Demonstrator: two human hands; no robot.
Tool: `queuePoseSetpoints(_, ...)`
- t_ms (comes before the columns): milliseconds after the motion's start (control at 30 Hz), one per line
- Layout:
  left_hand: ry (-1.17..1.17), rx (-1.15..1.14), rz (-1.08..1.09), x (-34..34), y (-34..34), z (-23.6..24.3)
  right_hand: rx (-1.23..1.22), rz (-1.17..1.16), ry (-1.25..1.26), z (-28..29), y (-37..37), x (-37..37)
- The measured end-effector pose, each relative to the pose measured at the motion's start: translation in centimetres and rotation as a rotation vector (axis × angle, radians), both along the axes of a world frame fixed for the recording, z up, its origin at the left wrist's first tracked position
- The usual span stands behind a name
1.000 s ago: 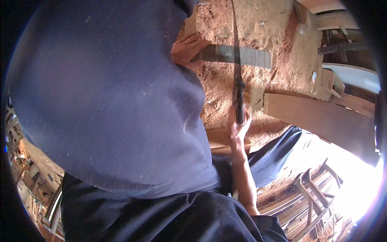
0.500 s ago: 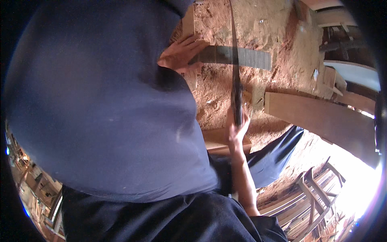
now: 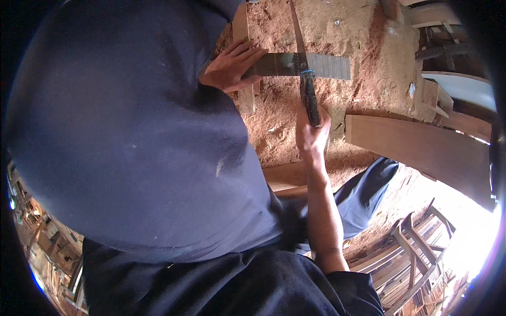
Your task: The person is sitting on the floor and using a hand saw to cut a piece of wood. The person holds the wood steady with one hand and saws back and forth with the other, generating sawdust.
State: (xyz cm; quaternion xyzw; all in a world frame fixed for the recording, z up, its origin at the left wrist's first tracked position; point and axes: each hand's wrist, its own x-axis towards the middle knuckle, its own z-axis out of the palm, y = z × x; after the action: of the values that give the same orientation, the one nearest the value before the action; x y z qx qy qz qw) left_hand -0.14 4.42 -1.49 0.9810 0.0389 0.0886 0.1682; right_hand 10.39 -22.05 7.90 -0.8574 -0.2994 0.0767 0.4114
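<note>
My right hand (image 3: 314,129) is wrapped round the dark handle of a hand saw (image 3: 298,39). The long, narrow blade lies across a dark grey striped board (image 3: 329,66), with the handle end close to the board's near edge. On the left end of that board my left hand (image 3: 234,66) presses down with its fingers stretched out. Beneath the left hand is a pale wooden piece (image 3: 246,97), running crosswise to the grey board. Whether the blade has cut into the board, I cannot tell.
Reddish, sawdust-covered ground (image 3: 284,105) surrounds the work. A wide brown plank (image 3: 416,150) lies to the right. Stacked timber and a wooden frame (image 3: 416,245) stand at the lower right. Another wooden board (image 3: 284,176) lies near my leg (image 3: 363,195). More scrap wood (image 3: 52,247) shows at the lower left.
My right hand and the saw have moved away from my body, bringing the handle up near the grey board. My left hand stays on the board's left end.
</note>
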Motion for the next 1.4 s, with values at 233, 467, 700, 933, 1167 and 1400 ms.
queuePoseSetpoints(233, 0.084, 0.091, 0.079, -0.6, -0.3, 1.4, -0.115, 0.007, 0.339, 1.5, -5.5, -3.5)
queuePoseSetpoints(467, 0.118, 0.098, 0.038, -0.5, 0.0, 1.1, -0.150, 0.098, 0.294, 1.2, -3.9, -1.6)
queuePoseSetpoints(700, -0.023, 0.054, 0.049, -0.4, -0.1, -0.7, -0.070, 0.016, 0.398, 0.5, -4.2, -2.8)
queuePoseSetpoints(933, 0.016, -0.010, 0.050, -0.3, -0.3, -0.2, -0.089, 0.017, 0.281, 0.1, -6.6, -2.6)
queuePoseSetpoints(1167, 0.021, 0.042, 0.033, -0.2, -0.6, 0.9, -0.042, 0.075, 0.328, 0.3, -1.8, 0.6)
queuePoseSetpoints(1400, 0.179, 0.041, 0.040, -0.5, -0.5, 1.5, -0.074, 0.025, 0.295, 1.8, -6.5, -4.5)
